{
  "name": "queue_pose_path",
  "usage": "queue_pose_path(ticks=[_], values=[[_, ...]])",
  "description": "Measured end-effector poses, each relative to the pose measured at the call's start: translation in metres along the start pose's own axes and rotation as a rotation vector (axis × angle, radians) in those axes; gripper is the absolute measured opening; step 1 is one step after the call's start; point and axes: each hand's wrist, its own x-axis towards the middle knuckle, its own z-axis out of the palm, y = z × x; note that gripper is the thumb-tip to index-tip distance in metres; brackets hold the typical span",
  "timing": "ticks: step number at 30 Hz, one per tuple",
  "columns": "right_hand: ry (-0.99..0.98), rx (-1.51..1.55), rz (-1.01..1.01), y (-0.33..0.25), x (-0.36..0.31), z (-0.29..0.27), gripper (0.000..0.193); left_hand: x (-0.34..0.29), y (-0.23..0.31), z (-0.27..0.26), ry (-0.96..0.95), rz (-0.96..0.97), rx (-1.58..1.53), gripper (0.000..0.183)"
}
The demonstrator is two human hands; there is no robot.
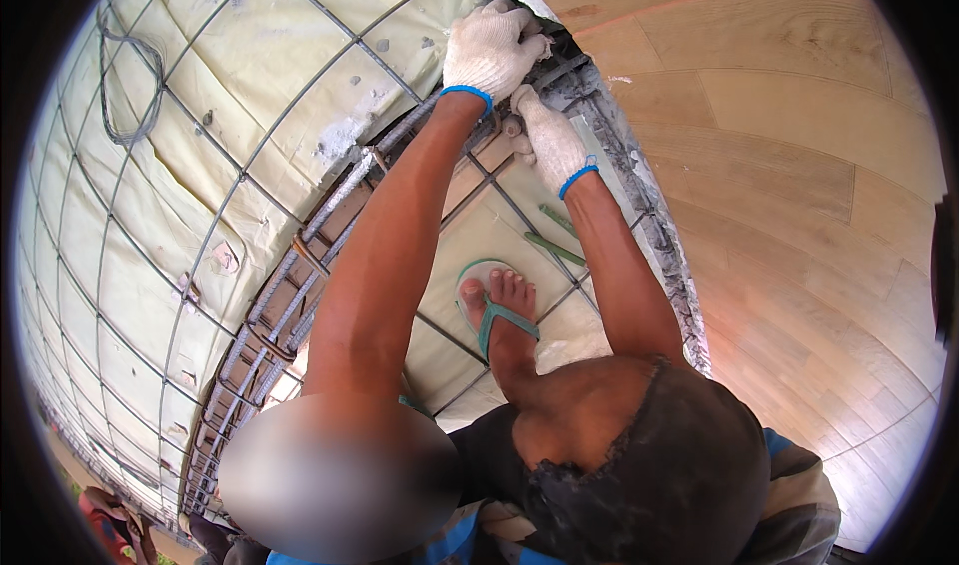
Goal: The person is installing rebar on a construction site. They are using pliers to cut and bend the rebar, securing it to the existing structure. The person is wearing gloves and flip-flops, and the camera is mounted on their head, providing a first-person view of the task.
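My left hand (494, 47), in a white knit glove with a blue cuff, bends its fingers over the dark gap at the panel edge. What those fingers grip, if anything, is hidden. Just below it, my right hand (549, 143), gloved alike, is closed with its fingers curled beside the steel bars. Its contents cannot be made out either. Thin steel mesh rods (489, 177) cross under both hands. Two green strips (554, 248), perhaps tool handles, lie below the right hand. My sandalled foot (504, 300) stands on the pale sheet between my arms.
Ribbed rebar (325, 210) with tie rings runs through a trench left of my arms. Steel mesh over pale sheeting (270, 170) spreads left, with a wire coil (133, 85) on it. Wood-patterned panels (759, 155) rise on the right behind a rough concrete edge (654, 200). Another person (112, 525) is at lower left.
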Motion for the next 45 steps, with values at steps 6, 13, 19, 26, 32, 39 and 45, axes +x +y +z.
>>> queue_pose_path(ticks=[6, 13, 19, 26, 32, 39, 45], values=[[0.143, -0.833, -0.263, -0.017, -0.012, -0.007, 0.046, -0.003, -0.003, -0.003, -0.017, -0.003, -0.025, 0.037], [-0.038, 0.299, 0.049, -0.005, -0.015, -0.026, 0.037, -0.004, 0.0, -0.008, 0.006, 0.015, -0.004, 0.037], [0.379, -0.162, -0.269, 0.021, -0.023, -0.035, 0.03, -0.005, 0.0, -0.004, -0.003, 0.034, 0.009, 0.036], [0.409, -0.503, -0.358, 0.016, -0.014, -0.019, 0.067, -0.005, -0.003, -0.005, 0.013, 0.043, 0.024, 0.034], [0.403, -0.524, -0.404, 0.001, -0.022, 0.005, 0.078, -0.006, -0.005, -0.004, 0.049, 0.08, 0.032, 0.033], [0.438, -0.604, -0.331, 0.001, -0.005, 0.002, 0.085, -0.003, -0.004, 0.002, 0.112, 0.107, 0.012, 0.027], [0.385, -0.616, -0.231, -0.01, -0.003, 0.0, 0.075, -0.005, -0.004, -0.004, 0.037, 0.074, 0.009, 0.033]])
